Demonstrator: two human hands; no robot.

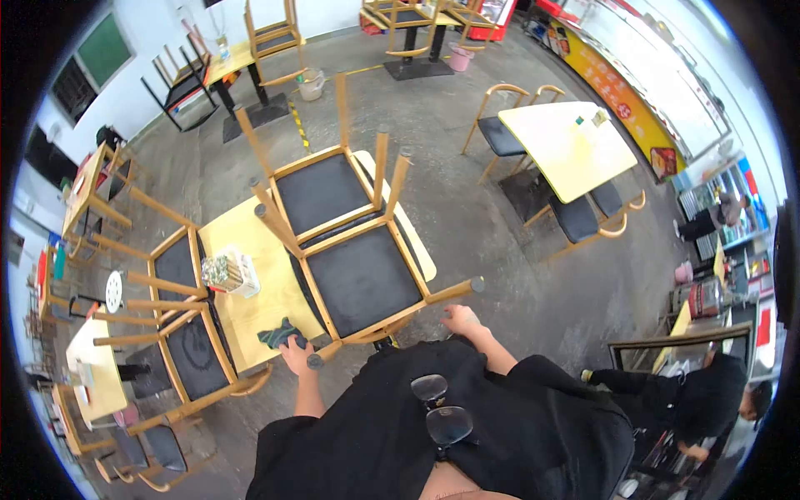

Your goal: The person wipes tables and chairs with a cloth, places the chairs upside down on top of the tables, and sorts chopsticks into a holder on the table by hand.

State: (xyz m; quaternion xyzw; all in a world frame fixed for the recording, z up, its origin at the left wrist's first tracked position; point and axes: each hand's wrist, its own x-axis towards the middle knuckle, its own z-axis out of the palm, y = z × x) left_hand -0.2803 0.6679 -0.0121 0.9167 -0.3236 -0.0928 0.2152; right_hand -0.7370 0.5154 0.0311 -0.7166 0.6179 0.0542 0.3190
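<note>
My left hand (296,354) is closed on a dark green cloth (282,333) at the near edge of a yellow wooden table (250,321), close to a chair leg tip. On that table stands a white holder (233,277) full of chopsticks or similar sticks. Upturned wooden chairs with black seats rest on the table: two at its right, the nearer one (365,280) beside my hands, and two at its left (197,358). My right hand (461,319) hangs over the floor, just below an upturned chair leg (457,290), its fingers loosely curled and apart, holding nothing.
Another yellow table (575,142) with upright chairs stands at the upper right. A bucket (310,85) is on the floor further back. At the lower right a person in black (708,396) bends by a counter; another person (723,215) stands near a fridge at the right.
</note>
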